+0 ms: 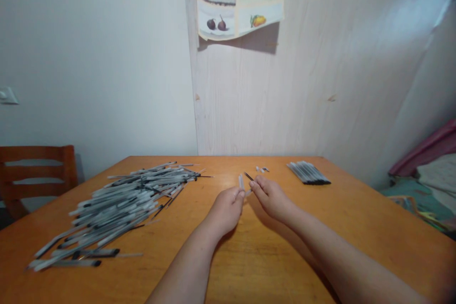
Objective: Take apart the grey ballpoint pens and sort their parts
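Observation:
Over the middle of the table, my left hand (227, 205) pinches a whitish translucent pen barrel (241, 181) that points up and away. Close beside it on the right, my right hand (271, 195) is closed on a thin dark pen refill (248, 176), its tip slanting up and left. Between the two hands a short pale length shows; I cannot tell which part it belongs to. A large loose pile of pens (128, 199) with whitish barrels, dark ends and some thin refills spreads on the left.
The wooden table (242, 266) runs back to the wall. At its far right lies a neat row of pens (308, 173) with black ends. A few small white pieces (262, 169) lie beyond my hands. A wooden chair (33, 171) stands at left.

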Tool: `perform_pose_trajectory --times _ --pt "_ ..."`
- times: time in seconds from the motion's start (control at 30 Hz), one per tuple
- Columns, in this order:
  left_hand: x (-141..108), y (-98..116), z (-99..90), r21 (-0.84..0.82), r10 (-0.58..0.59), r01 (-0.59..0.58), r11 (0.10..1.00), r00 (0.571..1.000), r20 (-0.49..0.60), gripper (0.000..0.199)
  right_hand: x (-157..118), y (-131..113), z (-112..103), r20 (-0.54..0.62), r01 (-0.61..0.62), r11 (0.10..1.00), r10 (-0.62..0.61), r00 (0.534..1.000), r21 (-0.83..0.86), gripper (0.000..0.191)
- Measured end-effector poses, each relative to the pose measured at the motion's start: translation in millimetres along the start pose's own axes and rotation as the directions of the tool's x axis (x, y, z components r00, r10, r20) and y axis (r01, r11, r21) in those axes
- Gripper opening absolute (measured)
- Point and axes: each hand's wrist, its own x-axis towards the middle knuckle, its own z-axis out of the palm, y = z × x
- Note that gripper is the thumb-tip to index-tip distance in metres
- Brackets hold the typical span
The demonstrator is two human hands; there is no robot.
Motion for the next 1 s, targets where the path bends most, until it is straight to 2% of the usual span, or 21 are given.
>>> perform_pose_trajectory --times 0.1,0.17,0.4,0.6,0.7,0.8,0.9,1.0 --pt "-2 -5 1.5 -0.068 -0.081 0.087 0.994 0.993 0.083 0.036 1 2 -1 -0.01 -0.009 1.0 0.009 1.0 -0.017 0.032" --pt "-3 -6 2.5 -0.074 -0.102 0.109 0.991 0.99 0.102 0.034 2 1 0 -0.012 -0.019 1.0 0.019 1.0 -0.004 0.033" --pt "-2 -1 0.1 0.158 -0.016 0.018 0.987 1.0 -0.015 0.029 5 0 2 -0.043 -0.073 0.996 0.076 0.996 0.06 0.036" --pt "-3 3 0.4 0.196 0.013 -0.002 0.981 0.998 -0.057 0.025 6 -1 3 -0.051 -0.107 0.992 0.111 0.993 0.068 0.036" --pt "-2 3 3.5 0.085 -0.007 0.015 0.996 0.996 -0.093 0.023 7 -2 1 -0.039 -0.133 0.981 0.14 0.989 0.138 0.04" --pt "1 0 5.8 -0.176 -0.142 0.117 0.977 0.981 -0.133 0.023 9 0 -7 -0.063 -0.155 0.96 0.174 0.983 0.234 0.045" --pt "4 -5 3.7 -0.457 -0.318 0.216 0.863 0.935 -0.157 0.027 13 14 -22 -0.153 -0.204 0.939 0.253 0.955 0.278 0.044" --pt "7 -12 -1.1 -0.607 -0.437 0.244 0.756 0.879 -0.192 0.026 17 38 -36 -0.296 -0.294 0.909 0.379 0.877 0.295 0.04"
